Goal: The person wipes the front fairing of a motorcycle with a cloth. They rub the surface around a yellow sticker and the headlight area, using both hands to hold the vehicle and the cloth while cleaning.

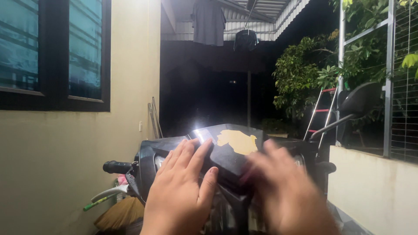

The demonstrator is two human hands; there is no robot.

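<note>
1. Left hand (180, 191) — flat, fingers together and extended, palm pressed on the near left of the motorbike's front panel (226, 152); it grips nothing
2. Right hand (285, 191) — heavily blurred, fingers spread over the panel's right side; whether it closes on anything cannot be told
3. Front panel — centre of view, directly under both hands; black moulded plastic, hard and glossy, faceted and sloping, with a glare spot near its top edge. A ragged yellow patch (239, 141) marks its upper face. Judged stiff, light and slick — better steadied by its edges than by its smooth face, and liable to scratch
4. Handlebar grip (116, 167) — left, dark ribbed rubber, cylindrical; offers a firm hold
5. Mirror (359, 100) — right, dark rounded shell on a thin metal stalk
6. Broom (119, 213) — low left, soft straw-coloured bristles against the cream plaster wall (65, 152)
7. Ladder (320, 115) — red rungs, pale rails, beneath leafy shrubs
8. Hanging garments (209, 21) — farthest, soft cloth under a corrugated roof
</note>
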